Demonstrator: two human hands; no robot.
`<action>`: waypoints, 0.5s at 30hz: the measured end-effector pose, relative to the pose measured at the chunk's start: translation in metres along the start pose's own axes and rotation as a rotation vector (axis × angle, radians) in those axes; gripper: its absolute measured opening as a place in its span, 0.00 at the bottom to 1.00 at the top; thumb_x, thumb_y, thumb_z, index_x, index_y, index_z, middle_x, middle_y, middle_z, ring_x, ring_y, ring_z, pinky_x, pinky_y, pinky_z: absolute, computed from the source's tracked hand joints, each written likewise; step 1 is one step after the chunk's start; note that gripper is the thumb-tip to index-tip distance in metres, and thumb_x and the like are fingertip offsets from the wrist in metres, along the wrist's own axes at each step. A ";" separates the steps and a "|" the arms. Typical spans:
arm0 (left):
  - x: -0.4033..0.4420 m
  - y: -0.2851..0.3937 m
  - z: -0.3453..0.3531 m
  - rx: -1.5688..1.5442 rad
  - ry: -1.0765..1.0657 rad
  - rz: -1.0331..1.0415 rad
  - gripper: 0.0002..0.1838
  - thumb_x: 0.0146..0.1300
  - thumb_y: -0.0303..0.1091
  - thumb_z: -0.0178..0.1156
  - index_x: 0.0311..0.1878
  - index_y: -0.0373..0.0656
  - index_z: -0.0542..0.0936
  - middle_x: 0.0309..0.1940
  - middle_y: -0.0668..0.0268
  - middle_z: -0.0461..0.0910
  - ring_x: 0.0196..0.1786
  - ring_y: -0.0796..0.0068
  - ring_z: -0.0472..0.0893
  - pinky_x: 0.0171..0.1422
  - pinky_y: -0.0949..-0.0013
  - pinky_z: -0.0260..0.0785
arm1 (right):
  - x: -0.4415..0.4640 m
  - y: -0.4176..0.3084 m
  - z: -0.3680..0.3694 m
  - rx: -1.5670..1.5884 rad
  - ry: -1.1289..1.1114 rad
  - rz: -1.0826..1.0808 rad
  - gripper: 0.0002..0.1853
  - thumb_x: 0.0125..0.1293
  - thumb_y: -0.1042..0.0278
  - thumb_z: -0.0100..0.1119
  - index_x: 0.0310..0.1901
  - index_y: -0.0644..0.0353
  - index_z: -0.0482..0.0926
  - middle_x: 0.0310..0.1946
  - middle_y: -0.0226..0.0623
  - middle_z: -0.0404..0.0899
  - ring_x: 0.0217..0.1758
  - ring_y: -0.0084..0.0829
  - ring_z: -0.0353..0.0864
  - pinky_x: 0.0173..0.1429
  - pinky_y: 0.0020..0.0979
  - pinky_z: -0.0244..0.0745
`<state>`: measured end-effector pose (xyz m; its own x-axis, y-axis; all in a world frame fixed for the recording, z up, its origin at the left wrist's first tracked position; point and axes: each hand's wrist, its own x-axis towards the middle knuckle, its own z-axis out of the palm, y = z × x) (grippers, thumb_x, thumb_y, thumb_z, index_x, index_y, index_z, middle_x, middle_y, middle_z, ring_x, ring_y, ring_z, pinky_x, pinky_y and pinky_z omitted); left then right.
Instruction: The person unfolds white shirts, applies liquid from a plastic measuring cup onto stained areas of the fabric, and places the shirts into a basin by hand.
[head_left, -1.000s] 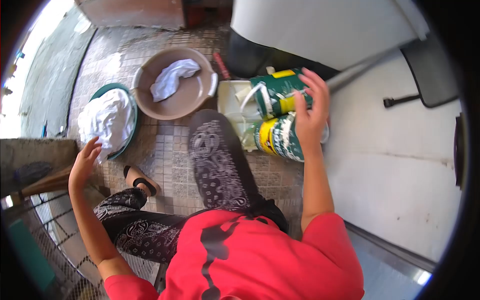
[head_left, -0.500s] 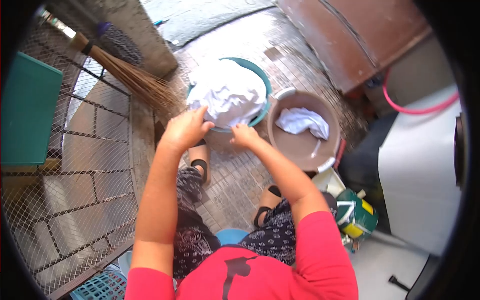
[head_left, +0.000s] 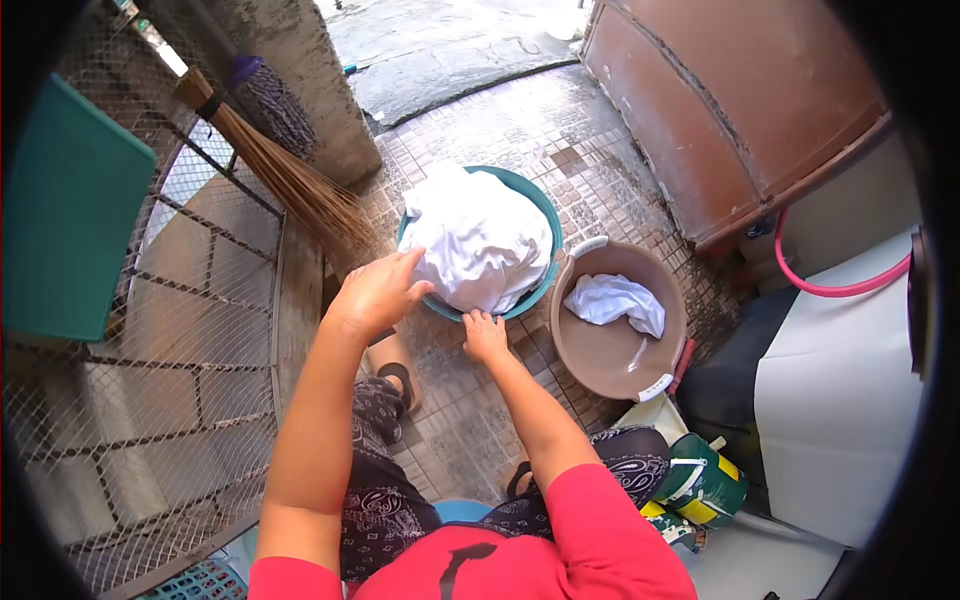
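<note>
A teal basin (head_left: 548,280) heaped with white cloth (head_left: 480,235) stands on the tiled floor in front of me. My left hand (head_left: 375,295) is at its near left side, thumb and index finger spread apart; the other fingers are partly hidden. My right hand (head_left: 485,337) has its fingers bent over the near rim, with the thumb out of sight. To the right of the teal basin is a brown basin (head_left: 600,375) with white handles, holding a smaller white cloth (head_left: 618,303).
A stick broom (head_left: 285,165) leans at the left beside a wire mesh fence (head_left: 200,320). Green and yellow cans (head_left: 705,480) lie near my right knee. A brown panel (head_left: 720,110) stands at the upper right, and a pink hoop (head_left: 840,290) rests near a white surface.
The view has tilted, so both basins appear lower. My right hand's fingers have loosened from a fist-like curl and lie over the teal rim. My left hand stays beside the basin.
</note>
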<state>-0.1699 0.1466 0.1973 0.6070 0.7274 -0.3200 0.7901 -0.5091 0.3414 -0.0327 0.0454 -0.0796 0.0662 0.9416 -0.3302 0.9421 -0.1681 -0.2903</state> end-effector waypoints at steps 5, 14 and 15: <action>-0.018 -0.010 0.001 -0.041 0.019 -0.058 0.28 0.63 0.45 0.55 0.64 0.44 0.66 0.57 0.54 0.73 0.59 0.57 0.72 0.62 0.60 0.64 | -0.029 -0.007 0.011 -0.004 -0.095 0.009 0.31 0.50 0.61 0.66 0.56 0.54 0.67 0.53 0.36 0.67 0.62 0.37 0.66 0.64 0.52 0.59; -0.041 -0.044 0.008 -0.158 0.023 -0.041 0.29 0.60 0.47 0.56 0.60 0.39 0.69 0.51 0.49 0.76 0.55 0.54 0.75 0.58 0.57 0.66 | -0.108 -0.019 0.048 -0.045 -0.136 0.055 0.34 0.50 0.60 0.68 0.59 0.53 0.64 0.55 0.36 0.65 0.64 0.38 0.63 0.66 0.57 0.56; -0.044 -0.046 0.011 -0.173 0.019 -0.048 0.29 0.60 0.47 0.56 0.60 0.39 0.69 0.51 0.49 0.76 0.55 0.54 0.75 0.58 0.57 0.66 | -0.120 -0.022 0.050 -0.050 -0.172 0.071 0.35 0.50 0.60 0.68 0.59 0.52 0.63 0.55 0.36 0.65 0.64 0.38 0.63 0.66 0.58 0.56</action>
<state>-0.2322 0.1336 0.1860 0.5658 0.7584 -0.3235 0.7907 -0.3880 0.4735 -0.0776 -0.0789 -0.0783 0.0797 0.8636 -0.4979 0.9524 -0.2134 -0.2178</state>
